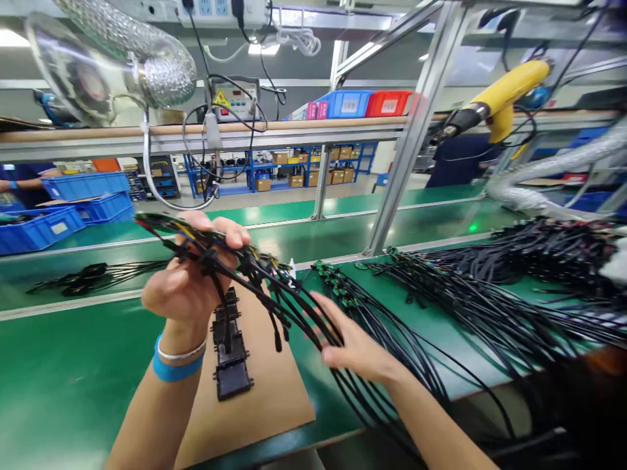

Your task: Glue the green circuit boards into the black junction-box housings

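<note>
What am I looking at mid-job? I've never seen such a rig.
There's no robot: a person works bare-handed, filmed by a camera worn on the head, looking forward and down. The left hand has a bunch of black cables in its grip; the right hand is at the bunch farther along, though how firmly isn't clear. Below is a green workbench with a cardboard sheet, bearing a row of black plastic parts. More cables lie to the right.
</note>
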